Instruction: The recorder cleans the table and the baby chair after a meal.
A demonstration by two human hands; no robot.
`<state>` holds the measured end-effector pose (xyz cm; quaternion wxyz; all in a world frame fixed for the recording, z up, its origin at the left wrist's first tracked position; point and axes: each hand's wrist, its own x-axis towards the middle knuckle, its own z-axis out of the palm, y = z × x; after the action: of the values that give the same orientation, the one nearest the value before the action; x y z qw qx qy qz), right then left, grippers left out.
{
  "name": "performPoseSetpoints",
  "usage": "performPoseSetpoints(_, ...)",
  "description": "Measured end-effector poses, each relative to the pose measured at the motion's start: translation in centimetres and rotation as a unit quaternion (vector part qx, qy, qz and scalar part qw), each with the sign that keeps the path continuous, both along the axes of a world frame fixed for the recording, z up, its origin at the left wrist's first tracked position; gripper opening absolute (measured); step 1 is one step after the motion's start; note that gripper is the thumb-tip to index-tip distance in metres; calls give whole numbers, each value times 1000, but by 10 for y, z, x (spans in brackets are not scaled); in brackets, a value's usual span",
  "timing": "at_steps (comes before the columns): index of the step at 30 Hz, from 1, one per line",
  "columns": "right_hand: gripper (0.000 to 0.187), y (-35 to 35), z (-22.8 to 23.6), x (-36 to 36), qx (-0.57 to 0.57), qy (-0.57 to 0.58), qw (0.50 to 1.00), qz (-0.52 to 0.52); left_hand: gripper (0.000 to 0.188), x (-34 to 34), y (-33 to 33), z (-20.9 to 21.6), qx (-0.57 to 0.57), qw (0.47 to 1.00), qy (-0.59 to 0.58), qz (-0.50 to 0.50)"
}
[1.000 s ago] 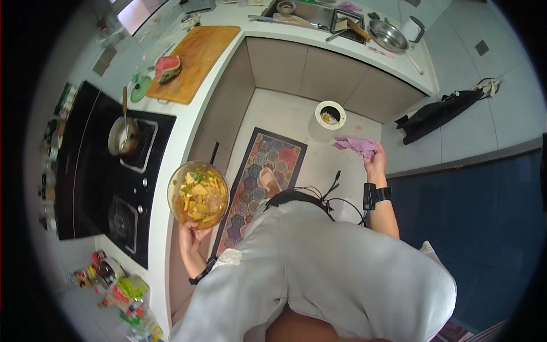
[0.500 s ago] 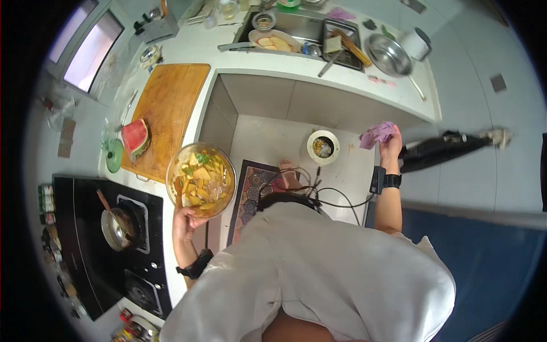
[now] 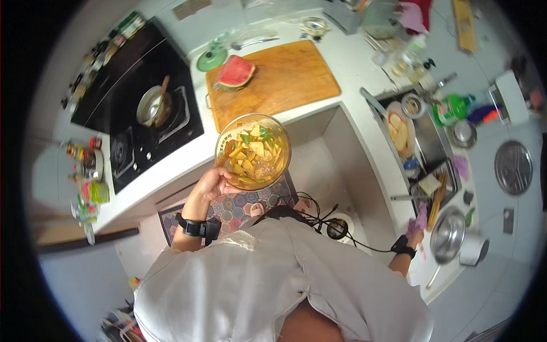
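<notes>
My left hand (image 3: 215, 182) grips the lower left rim of a clear glass bowl (image 3: 259, 187), fingers closed on it. Yellow slices (image 3: 248, 166) and green leaves (image 3: 263, 132) fill the bowl, which hangs in front of the wooden cutting board (image 3: 290, 77). At the right, by the near edge of the sink counter, my right hand (image 3: 416, 237) is closed around a crumpled purple cloth (image 3: 421, 216); some of its fingers are hidden. A metal pot (image 3: 448, 235) sits just right of that hand.
A cut watermelon piece (image 3: 235, 72) lies on the board. The black stove (image 3: 128, 125) at left carries a pan (image 3: 151, 105) with a wooden handle. The sink (image 3: 423, 142) holds an oval dish (image 3: 401, 132). Cables (image 3: 325, 214) hang near a round bin (image 3: 345, 225) on the floor.
My view has turned left, toward the stove and board. My left hand still holds the bowl. The right hand and purple cloth have moved from open floor space to the sink counter's edge.
</notes>
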<state>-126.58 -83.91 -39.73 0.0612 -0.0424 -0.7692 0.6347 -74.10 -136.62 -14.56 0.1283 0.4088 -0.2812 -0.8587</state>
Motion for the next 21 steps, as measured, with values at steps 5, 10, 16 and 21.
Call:
performPoseSetpoints(5,23,-62,5,5,133,-95,987,0,52,20,9,-17,-12,997,-30,68)
performPoseSetpoints(10,25,-119,73,43,371,-54,907,-193,50,10,-20,-45,-11,995,-62,71)
performPoseSetpoints(16,27,-110,89,91,161,146,957,-192,52,-54,-93,-59,-24,999,-5,-36)
performPoseSetpoints(21,30,-98,108,194,424,118,852,-283,42,-161,-177,-89,9,984,16,-178)
